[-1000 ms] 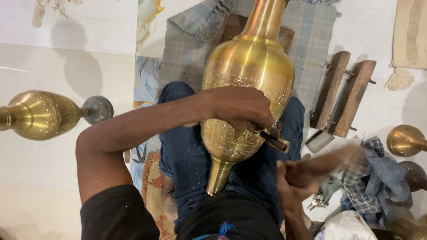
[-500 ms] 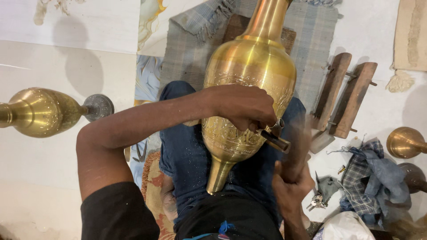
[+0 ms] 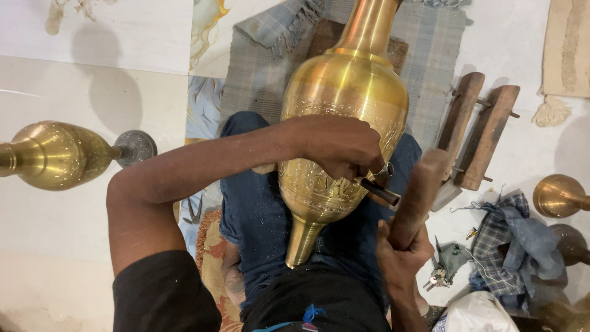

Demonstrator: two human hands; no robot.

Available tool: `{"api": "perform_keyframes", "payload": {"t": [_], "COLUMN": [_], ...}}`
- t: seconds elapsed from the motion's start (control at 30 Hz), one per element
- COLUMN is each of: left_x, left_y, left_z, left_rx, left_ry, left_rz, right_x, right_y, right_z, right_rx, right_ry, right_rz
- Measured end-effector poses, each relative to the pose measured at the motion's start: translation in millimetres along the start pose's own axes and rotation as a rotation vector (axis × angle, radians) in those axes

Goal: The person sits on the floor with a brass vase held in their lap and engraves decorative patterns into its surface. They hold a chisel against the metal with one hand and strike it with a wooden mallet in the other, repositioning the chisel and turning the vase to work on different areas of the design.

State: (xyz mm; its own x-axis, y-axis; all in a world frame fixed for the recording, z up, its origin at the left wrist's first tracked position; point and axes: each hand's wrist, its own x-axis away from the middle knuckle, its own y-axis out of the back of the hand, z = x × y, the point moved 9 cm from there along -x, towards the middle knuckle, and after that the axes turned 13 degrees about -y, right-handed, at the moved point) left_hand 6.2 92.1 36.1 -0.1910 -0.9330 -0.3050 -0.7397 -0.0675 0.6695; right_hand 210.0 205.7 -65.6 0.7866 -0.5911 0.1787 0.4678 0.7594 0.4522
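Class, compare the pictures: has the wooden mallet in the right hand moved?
Yes. The wooden mallet in the right hand has swung up and left toward the chisel, judged against the fixed wooden blocks.

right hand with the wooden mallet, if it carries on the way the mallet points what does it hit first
Most likely the butt of the metal chisel that the left hand holds against the brass vase. The mallet in the right hand sits close to it; depth is unclear.

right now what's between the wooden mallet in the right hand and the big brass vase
In the head view, a dark metal chisel, held by the left hand against the brass vase, lies between it and the wooden mallet in the right hand.
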Motion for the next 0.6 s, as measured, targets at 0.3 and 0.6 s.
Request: {"api": "perform_keyframes", "payload": {"t": [0.3, 0.6], "left_x": [-1.3, -3.6], "left_y": [-3.1, -0.4], "left_z": [4.3, 0.9], "left_rx": [-0.046, -0.026], "left_ry": [0.028, -0.005], "left_rz": [0.045, 0.025], "right_x": [0.9, 1.5], "right_y": [-0.3, 8.0], "right_z": [-0.4, -8.3], "right_rx": [-0.094, -0.138], "right_ry": [0.032, -0.041], "right_rz": [-0.028, -0.069]}}
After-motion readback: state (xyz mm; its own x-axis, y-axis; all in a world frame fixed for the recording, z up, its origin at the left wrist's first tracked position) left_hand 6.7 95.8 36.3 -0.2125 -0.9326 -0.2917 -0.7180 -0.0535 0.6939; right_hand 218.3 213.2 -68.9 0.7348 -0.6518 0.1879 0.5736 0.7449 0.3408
